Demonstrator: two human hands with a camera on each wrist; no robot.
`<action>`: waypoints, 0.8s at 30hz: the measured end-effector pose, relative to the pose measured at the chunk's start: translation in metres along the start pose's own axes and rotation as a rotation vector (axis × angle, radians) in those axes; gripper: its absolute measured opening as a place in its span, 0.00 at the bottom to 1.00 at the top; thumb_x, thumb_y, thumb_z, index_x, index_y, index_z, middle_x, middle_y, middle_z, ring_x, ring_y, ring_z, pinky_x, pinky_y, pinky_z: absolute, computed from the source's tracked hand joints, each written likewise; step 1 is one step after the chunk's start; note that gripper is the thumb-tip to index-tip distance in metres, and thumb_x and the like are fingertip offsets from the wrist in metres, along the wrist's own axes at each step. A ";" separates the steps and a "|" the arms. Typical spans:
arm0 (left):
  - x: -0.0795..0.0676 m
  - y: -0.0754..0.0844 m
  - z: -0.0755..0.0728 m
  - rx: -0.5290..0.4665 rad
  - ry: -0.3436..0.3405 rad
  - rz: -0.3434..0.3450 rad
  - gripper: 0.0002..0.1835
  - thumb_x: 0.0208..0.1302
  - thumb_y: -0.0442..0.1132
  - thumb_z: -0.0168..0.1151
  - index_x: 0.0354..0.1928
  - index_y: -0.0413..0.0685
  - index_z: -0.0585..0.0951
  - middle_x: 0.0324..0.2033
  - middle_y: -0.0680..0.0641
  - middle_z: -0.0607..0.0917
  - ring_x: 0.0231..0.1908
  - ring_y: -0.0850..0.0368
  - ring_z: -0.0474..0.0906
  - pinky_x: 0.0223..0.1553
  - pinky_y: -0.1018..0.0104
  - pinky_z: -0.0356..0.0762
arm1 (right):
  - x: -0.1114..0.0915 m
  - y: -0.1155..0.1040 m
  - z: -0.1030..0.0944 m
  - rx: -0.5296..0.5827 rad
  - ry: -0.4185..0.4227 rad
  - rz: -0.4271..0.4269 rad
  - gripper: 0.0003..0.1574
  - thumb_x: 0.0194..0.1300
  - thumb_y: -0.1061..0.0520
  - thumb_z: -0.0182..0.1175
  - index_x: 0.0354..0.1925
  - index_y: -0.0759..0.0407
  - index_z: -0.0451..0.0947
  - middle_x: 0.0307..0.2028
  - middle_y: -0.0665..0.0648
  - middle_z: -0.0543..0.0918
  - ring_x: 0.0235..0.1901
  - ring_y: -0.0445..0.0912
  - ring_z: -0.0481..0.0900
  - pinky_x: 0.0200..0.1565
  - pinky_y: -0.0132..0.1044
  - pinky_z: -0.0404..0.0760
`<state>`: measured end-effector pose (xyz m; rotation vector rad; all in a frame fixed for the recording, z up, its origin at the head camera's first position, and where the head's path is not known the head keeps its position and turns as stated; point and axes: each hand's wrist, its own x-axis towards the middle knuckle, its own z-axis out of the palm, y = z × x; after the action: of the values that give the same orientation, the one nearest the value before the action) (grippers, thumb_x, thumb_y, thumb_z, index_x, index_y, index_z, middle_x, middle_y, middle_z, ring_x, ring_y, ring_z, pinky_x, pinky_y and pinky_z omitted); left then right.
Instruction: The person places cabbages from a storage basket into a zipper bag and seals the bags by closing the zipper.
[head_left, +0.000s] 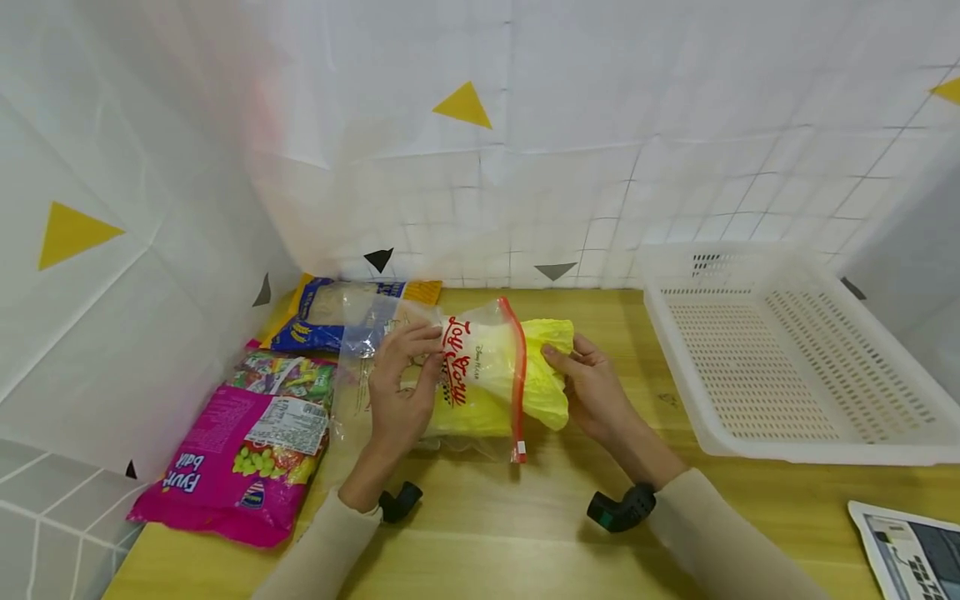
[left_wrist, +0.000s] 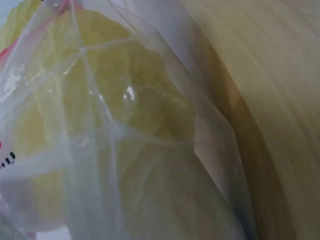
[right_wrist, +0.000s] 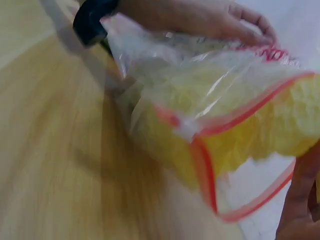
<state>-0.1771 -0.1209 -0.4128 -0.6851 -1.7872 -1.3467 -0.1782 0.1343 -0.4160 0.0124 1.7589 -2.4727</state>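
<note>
A clear zip bag (head_left: 480,367) with a red zip edge and red "Toy Story" lettering lies sideways over the table. Yellow crinkled material (head_left: 546,379) fills its right part and sticks out through the mouth. My left hand (head_left: 405,375) holds the bag near the lettering, thumb and fingers bent at its upper face. At the mouth, my right hand (head_left: 592,383) pinches the protruding yellow material between thumb and fingers. In the right wrist view the red zip strip (right_wrist: 240,117) stands parted around the material. The left wrist view shows the bag's side (left_wrist: 115,125) close up.
Left of the bag lie a pink candy bag (head_left: 232,467), a green candy packet (head_left: 288,375) and a blue and yellow food packet (head_left: 318,317). A white perforated basket (head_left: 675,375) stands at the right. A printed pouch (head_left: 911,550) lies at the front right.
</note>
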 end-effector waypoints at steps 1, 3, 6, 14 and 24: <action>0.000 0.000 0.000 0.001 -0.001 0.000 0.07 0.66 0.28 0.64 0.43 0.42 0.86 0.49 0.40 0.88 0.59 0.36 0.76 0.70 0.46 0.63 | 0.001 0.001 -0.001 -0.049 -0.021 -0.020 0.17 0.73 0.61 0.60 0.56 0.48 0.83 0.46 0.40 0.83 0.26 0.32 0.77 0.29 0.22 0.76; 0.000 0.001 0.000 0.014 -0.006 -0.003 0.04 0.68 0.31 0.64 0.42 0.42 0.86 0.49 0.40 0.88 0.59 0.36 0.77 0.69 0.44 0.63 | 0.002 0.003 -0.001 -0.184 -0.050 -0.076 0.15 0.71 0.62 0.63 0.55 0.56 0.81 0.34 0.43 0.86 0.24 0.35 0.81 0.26 0.27 0.81; 0.001 0.002 0.000 0.035 -0.010 0.001 0.04 0.70 0.34 0.64 0.41 0.43 0.86 0.48 0.41 0.89 0.58 0.35 0.77 0.69 0.40 0.61 | 0.004 0.005 -0.002 -0.346 -0.093 -0.111 0.21 0.71 0.60 0.64 0.60 0.62 0.78 0.37 0.44 0.88 0.29 0.41 0.86 0.27 0.36 0.86; 0.000 0.001 0.000 0.059 -0.003 0.018 0.04 0.69 0.35 0.64 0.41 0.42 0.86 0.47 0.41 0.89 0.58 0.36 0.78 0.67 0.32 0.58 | 0.011 0.004 0.003 -0.008 -0.095 0.127 0.20 0.76 0.60 0.57 0.63 0.52 0.75 0.36 0.44 0.85 0.28 0.36 0.78 0.29 0.27 0.78; 0.001 0.001 0.000 0.073 0.012 -0.003 0.07 0.71 0.39 0.63 0.39 0.43 0.85 0.46 0.42 0.90 0.57 0.36 0.79 0.69 0.27 0.51 | 0.007 0.005 0.008 -0.266 -0.118 -0.052 0.26 0.73 0.59 0.61 0.67 0.58 0.73 0.36 0.48 0.87 0.28 0.39 0.83 0.27 0.32 0.83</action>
<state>-0.1767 -0.1208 -0.4115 -0.6340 -1.8188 -1.2788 -0.1843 0.1241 -0.4186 -0.1995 2.0419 -2.2006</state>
